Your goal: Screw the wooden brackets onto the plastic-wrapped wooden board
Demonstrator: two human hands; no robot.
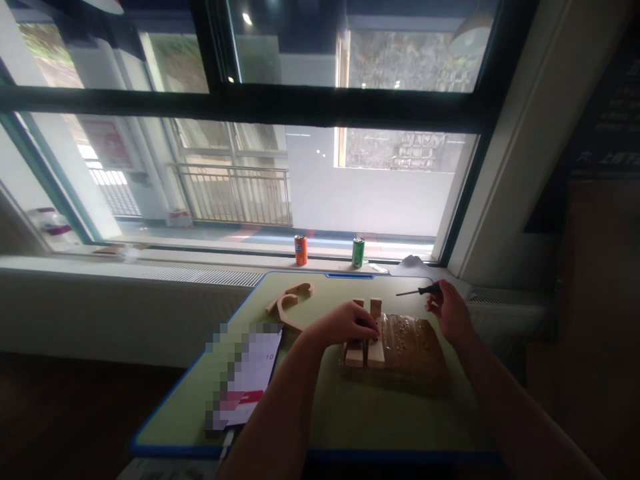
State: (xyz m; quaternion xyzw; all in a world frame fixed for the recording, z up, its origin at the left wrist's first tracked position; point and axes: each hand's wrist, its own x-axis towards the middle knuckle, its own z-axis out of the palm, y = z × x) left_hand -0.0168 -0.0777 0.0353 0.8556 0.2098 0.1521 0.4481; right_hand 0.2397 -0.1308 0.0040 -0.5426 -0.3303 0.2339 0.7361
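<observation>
My left hand (pixel 349 323) rests with curled fingers on two pale wooden blocks (pixel 365 347) that lie side by side on a plastic-wrapped brown board (pixel 413 347). Whether the fingers grip a block or only press on it is unclear. My right hand (pixel 447 308) is closed around the dark handle of a small screwdriver (pixel 417 291), its thin shaft pointing left above the green table (pixel 350 413).
Curved wooden pieces (pixel 290 303) lie at the table's far left. A white paper sheet (pixel 247 383) sits near the front left edge. An orange can (pixel 301 250) and a green can (pixel 358 253) stand on the windowsill behind the table.
</observation>
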